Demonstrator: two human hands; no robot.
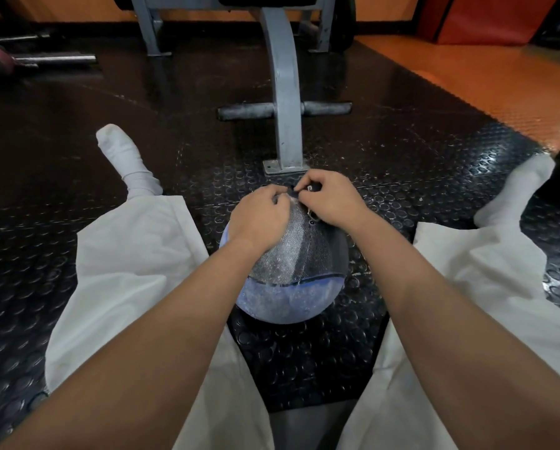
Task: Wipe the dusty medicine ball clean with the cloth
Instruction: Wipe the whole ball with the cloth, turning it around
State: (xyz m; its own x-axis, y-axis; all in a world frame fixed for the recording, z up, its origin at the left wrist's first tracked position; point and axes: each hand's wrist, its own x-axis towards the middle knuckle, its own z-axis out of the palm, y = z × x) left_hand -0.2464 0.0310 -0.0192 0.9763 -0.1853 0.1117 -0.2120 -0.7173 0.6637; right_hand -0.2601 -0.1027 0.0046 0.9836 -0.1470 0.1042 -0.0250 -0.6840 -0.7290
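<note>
Here, left hand (259,216), right hand (332,200) pinch dark piece (295,190), medicine ball (291,271) far edge

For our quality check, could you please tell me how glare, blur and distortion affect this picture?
Head view: wide-angle distortion stretches the lower corners; glare sheens the mat beside the bench frame; the medicine ball looks sharp; the right hand pinches a dark item too small to identify; the left hand rests on the ball.
</note>
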